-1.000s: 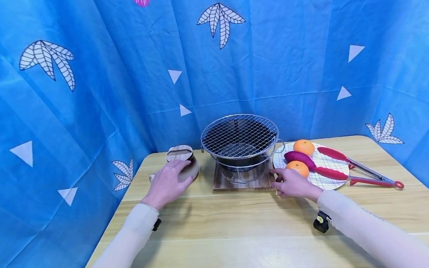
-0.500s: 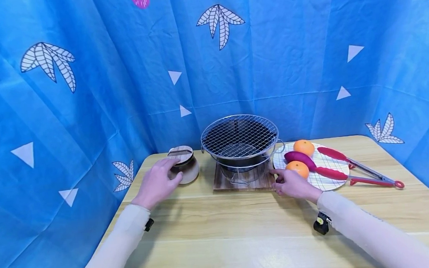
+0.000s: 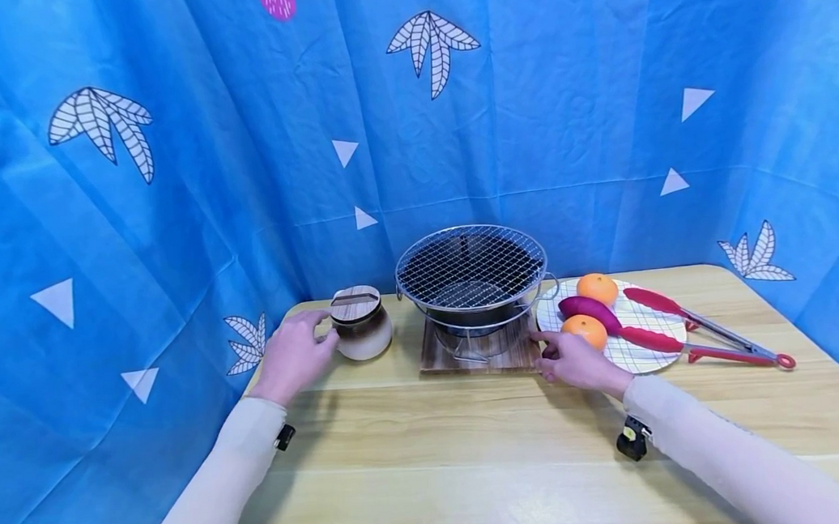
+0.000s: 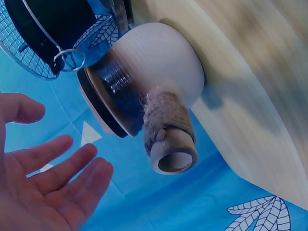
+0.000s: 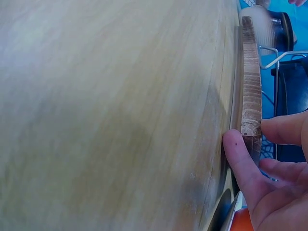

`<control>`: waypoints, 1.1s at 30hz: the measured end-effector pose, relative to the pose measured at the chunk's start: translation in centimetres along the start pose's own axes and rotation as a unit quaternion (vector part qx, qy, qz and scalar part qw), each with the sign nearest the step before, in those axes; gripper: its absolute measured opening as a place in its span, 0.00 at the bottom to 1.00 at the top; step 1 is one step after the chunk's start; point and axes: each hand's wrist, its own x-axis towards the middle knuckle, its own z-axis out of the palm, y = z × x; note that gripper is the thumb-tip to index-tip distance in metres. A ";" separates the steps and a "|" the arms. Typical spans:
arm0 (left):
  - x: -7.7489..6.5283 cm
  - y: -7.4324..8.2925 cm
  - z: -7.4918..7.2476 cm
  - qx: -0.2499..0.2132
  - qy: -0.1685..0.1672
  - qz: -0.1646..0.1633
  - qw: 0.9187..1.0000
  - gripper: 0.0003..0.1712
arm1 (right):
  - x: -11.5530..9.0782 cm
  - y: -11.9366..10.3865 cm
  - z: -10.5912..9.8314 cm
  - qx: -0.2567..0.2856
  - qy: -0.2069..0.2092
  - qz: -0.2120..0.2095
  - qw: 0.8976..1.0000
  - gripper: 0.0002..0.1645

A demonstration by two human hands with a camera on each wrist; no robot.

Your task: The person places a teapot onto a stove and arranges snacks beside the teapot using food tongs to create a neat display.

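My left hand (image 3: 296, 358) is beside a side-handled clay teapot (image 3: 366, 339) with a striped wooden lid (image 3: 355, 301). In the left wrist view, the fingers (image 4: 72, 173) are spread and loosely bent, with a gap between them and the teapot. Its hollow side handle (image 4: 168, 130), wrapped in twine, faces the camera; my hand hides it in the head view. My right hand (image 3: 576, 361) pinches the near right corner of a dark wooden board (image 5: 251, 86), one finger on its upper face and another low at its edge. A round grill stove (image 3: 474, 315) stands on the board.
Right of the board lies a white checked plate (image 3: 645, 356) bearing two oranges (image 3: 583, 332) and a purple elongated vegetable or fruit (image 3: 588, 313). Red-tipped tongs (image 3: 725, 352) rest across the plate and table (image 3: 434, 472). Blue curtain (image 3: 563, 122) closes off the back and sides.
My left hand has drawn back to the left from over the teapot, exposing its lid and body. The right hand stays at the board's corner.
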 end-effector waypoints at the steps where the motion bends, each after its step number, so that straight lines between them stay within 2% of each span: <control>1: 0.1 -0.1 -0.1 0.001 -0.006 -0.005 1.000 0.29 | 0.0 0.0 0.0 0.001 0.000 0.000 1.000 0.34; 12: 0.8 -1.9 0.0 0.004 -0.070 -0.045 0.997 0.32 | 0.0 0.1 -0.2 -0.011 0.004 -0.007 1.000 0.34; 21: 1.0 -3.4 0.0 0.005 -0.138 -0.082 0.987 0.36 | 0.0 0.0 -0.1 -0.015 0.002 -0.015 1.000 0.34; 28: 1.4 -5.2 0.6 -0.037 -0.199 -0.114 0.973 0.44 | 0.0 0.1 -0.1 -0.001 -0.002 -0.009 1.000 0.35; 31: 1.6 -6.0 0.9 -0.064 -0.220 -0.121 0.966 0.43 | 0.1 0.2 0.0 0.002 -0.002 -0.008 1.000 0.35; 33: 1.7 -6.4 1.1 -0.094 -0.236 -0.134 0.958 0.40 | 0.1 0.2 0.0 0.000 -0.001 -0.010 1.000 0.34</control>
